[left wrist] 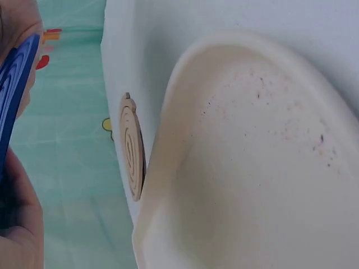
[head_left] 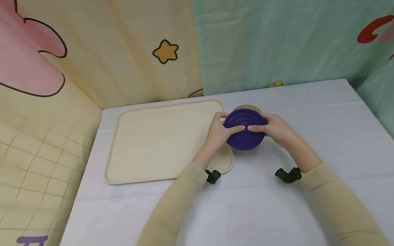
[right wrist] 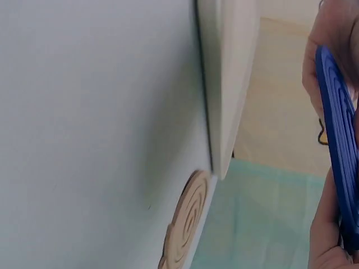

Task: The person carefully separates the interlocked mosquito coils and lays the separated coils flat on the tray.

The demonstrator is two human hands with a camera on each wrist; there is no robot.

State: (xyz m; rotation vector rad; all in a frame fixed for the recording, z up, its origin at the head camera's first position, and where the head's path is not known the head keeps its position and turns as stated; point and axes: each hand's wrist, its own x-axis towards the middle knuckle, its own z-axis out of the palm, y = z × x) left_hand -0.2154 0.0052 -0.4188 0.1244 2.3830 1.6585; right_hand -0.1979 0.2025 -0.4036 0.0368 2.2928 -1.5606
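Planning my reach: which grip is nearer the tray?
Left. Both hold the purple disc: the left grip appears over the right edge of the tray; the right grip sits farther right, off the tray.

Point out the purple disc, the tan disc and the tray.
Purple disc [head_left: 246, 139]: head view, on its ringed face, just below the center.
Tan disc [left wrist: 132, 150]: left wrist view, on the middle of its grooved face.
Tray [head_left: 164, 143]: head view, on its bare floor.

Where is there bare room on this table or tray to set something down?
The tray, bare but for small specks, left of the left hand. The table, right of the right hand and between the sleeves. Crowded: the tray's right edge, where both hands grip the purple disc near the tan disc.
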